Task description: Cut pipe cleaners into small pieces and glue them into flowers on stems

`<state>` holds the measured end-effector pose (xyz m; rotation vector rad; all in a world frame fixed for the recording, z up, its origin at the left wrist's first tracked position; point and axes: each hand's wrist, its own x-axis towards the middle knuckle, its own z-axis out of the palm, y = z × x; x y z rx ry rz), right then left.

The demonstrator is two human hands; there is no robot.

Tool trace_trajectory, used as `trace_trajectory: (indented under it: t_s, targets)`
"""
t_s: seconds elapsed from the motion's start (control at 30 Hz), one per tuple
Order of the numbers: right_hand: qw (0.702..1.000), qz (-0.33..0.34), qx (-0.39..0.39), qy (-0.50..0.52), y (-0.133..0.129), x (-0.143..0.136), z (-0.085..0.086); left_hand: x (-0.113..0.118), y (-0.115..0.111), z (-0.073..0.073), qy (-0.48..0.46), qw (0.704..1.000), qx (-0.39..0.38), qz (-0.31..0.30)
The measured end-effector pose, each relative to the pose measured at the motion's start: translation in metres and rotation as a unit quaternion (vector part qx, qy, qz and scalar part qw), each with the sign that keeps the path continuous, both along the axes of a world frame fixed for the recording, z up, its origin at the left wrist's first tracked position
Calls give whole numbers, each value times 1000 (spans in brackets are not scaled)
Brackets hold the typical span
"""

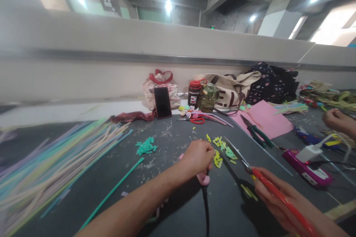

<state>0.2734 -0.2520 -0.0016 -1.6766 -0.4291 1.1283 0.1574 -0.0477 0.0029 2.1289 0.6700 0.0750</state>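
My left hand point(197, 155) is closed in a pinch over the middle of the table, beside small cut yellow pieces point(217, 159). Whatever its fingertips hold is hidden. Below it shows a pink device point(203, 179) with a black cord point(206, 207) running toward me. My right hand point(275, 189) grips a red-handled tool point(271, 187) with a long slim metal end, pointing up and left toward pale green pieces point(230, 152). Its exact kind is unclear. A few yellow strips point(248, 192) lie beside that hand. Further left are a pile of green pieces point(146, 145) and a green fuzzy stem point(114, 190).
Many coloured stems point(72, 159) spread at left. Behind stand a phone point(162, 102), a red-capped bottle point(194, 94) and a green jar point(208, 98). Pliers point(257, 133), pink paper point(271, 118) and a purple power strip point(308, 170) lie right. Another person's hand point(338, 121) reaches in.
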Motion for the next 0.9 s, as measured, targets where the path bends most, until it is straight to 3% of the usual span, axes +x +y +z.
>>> trace_trajectory:
  t_s: [0.13,0.23,0.33,0.4,0.5,0.63,0.7,0.9]
  targets:
    - [993,14,22,-114,0,4,11,-9,18,3,-7,997,75,33]
    - [968,47,-9,-245,9,17,10,-18,27,1,-8,983,159,87]
    - [906,106,-74,-403,18,42,-4,-19,28,-4,35,964,240,106]
    - [836,133,-124,-518,23,58,-16,-17,26,-9,74,960,251,95]
    - [735,180,-156,-635,28,75,-31,-13,26,-13,99,962,236,96]
    - [653,189,-192,-708,37,80,-35,-20,28,-14,99,967,215,93]
    - [636,189,-207,-719,41,80,-33,-26,29,-13,91,974,188,85]
    - [629,204,-227,-715,43,85,-25,-41,28,-13,59,993,30,96]
